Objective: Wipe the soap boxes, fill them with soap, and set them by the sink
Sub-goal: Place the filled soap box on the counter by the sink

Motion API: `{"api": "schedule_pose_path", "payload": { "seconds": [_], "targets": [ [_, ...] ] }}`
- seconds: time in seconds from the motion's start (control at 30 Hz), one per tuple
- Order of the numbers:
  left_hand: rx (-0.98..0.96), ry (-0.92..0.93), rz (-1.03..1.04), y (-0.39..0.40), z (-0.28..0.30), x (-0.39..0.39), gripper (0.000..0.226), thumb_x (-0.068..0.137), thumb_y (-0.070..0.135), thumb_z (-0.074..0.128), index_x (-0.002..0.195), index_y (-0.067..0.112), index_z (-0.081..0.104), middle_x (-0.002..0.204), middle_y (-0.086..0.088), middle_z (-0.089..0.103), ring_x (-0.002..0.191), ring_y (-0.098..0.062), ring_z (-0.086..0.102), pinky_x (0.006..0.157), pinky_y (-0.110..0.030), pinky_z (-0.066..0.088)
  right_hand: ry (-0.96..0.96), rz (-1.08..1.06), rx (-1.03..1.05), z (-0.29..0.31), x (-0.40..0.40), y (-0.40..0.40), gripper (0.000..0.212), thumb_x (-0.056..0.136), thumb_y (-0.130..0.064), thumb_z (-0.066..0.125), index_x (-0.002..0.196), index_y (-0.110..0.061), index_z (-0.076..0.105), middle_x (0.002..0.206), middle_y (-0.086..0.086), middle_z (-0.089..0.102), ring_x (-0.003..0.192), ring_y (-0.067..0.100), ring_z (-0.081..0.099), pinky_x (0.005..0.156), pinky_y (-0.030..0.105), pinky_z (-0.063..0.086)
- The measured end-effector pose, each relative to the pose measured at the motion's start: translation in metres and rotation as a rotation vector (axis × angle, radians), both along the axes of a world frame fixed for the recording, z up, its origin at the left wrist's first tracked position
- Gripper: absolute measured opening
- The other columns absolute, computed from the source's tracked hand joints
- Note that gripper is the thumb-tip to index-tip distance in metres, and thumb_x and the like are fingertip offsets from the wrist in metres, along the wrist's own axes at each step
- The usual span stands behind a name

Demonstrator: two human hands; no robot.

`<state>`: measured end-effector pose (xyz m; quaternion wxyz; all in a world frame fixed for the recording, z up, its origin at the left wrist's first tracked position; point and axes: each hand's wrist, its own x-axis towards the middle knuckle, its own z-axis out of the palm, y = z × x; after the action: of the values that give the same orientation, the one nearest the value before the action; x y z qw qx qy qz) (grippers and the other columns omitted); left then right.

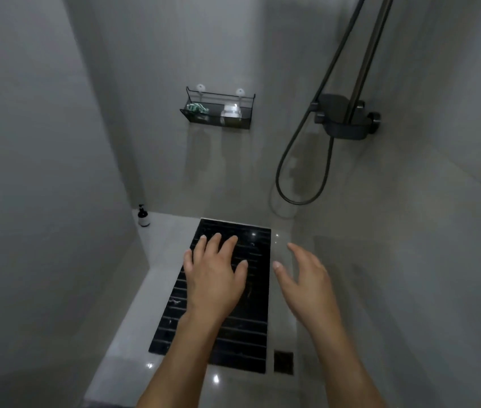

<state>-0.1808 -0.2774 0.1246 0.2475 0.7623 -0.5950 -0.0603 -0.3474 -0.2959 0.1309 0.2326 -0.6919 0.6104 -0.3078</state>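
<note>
Both bare hands held out empty over a shower floor, lower centre of frame

The left hand (pixel 217 270) and right hand (pixel 304 272) are seen with fingers spread and relaxed, nothing gripped, above a black slatted rectangular floor mat (pixel 251 290). A clear lidded plastic soap box (pixel 231 111) is seen in a black wire wall basket (pixel 215 108), upper centre, beside a green-white bundle (pixel 197 108). A dark pump bottle (pixel 143 216) is noted at centre left

Grey walls (pixel 42 142), black ribbed floor mat (pixel 233 334), black wire rack (pixel 218 113) (green-white cloth (pixel 196 108) inside), dark shower fittings (pixel 346 119)
</note>
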Motion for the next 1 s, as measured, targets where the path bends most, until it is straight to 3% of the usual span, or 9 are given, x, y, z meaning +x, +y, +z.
{"api": "schedule_pose_path", "payload": {
  "seconds": [0.17, 0.3, 0.5, 0.67, 1.0],
  "targets": [
    [-0.008, -0.005, 0.066, -0.080, 0.018, 0.007, 0.057, 0.097, 0.048, 0.046, 0.150, 0.033, 0.034, 0.160, 0.002, 0.030, 0.151, -0.022, 0.014, 0.121, -0.049, 0.011, -0.006, 0.068, 0.011, 0.010, 0.017, -0.091, 0.057, 0.098, -0.042, 0.056, 0.150, -0.022, 0.042, 0.152, 0.000, 0.045, 0.141, 0.017, 0.038, 0.115, 0.035, 0.033],
    [0.032, 0.005, 0.095, -0.121, 0.016, 0.017, 0.057, 0.097, 0.049, 0.045, 0.151, 0.034, 0.032, 0.161, 0.003, 0.027, 0.151, -0.022, 0.012, 0.122, -0.048, 0.007, -0.007, 0.104, 0.011, 0.009, 0.029, -0.140, 0.056, 0.098, -0.041, 0.057, 0.149, -0.022, 0.044, 0.150, 0.000, 0.048, 0.139, 0.017, 0.041, 0.109, 0.028, 0.032],
    [0.061, 0.003, 0.110, -0.180, 0.004, 0.037, 0.058, 0.097, 0.050, 0.044, 0.151, 0.035, 0.031, 0.161, 0.004, 0.027, 0.151, -0.021, 0.012, 0.122, -0.048, 0.008, 0.005, 0.136, 0.035, -0.004, 0.051, -0.201, 0.057, 0.098, -0.040, 0.058, 0.149, -0.019, 0.044, 0.149, 0.003, 0.048, 0.138, 0.018, 0.042, 0.111, 0.030, 0.033],
    [0.060, 0.049, 0.091, -0.250, -0.003, 0.066, 0.056, 0.098, 0.048, 0.044, 0.151, 0.033, 0.032, 0.161, 0.004, 0.026, 0.151, -0.021, 0.009, 0.122, -0.047, 0.005, 0.037, 0.132, 0.008, -0.011, 0.076, -0.265, 0.054, 0.097, -0.038, 0.060, 0.146, -0.019, 0.048, 0.144, 0.001, 0.053, 0.134, 0.017, 0.046, 0.102, 0.022, 0.031],
    [0.071, 0.078, -0.027, -0.412, -0.003, 0.158, 0.057, 0.097, 0.048, 0.047, 0.150, 0.034, 0.033, 0.160, 0.003, 0.029, 0.151, -0.023, 0.012, 0.121, -0.048, 0.009, 0.094, 0.045, 0.050, -0.001, 0.170, -0.414, 0.056, 0.098, -0.038, 0.059, 0.147, -0.016, 0.046, 0.148, 0.005, 0.051, 0.138, 0.022, 0.042, 0.113, 0.031, 0.033]
  ]
}}
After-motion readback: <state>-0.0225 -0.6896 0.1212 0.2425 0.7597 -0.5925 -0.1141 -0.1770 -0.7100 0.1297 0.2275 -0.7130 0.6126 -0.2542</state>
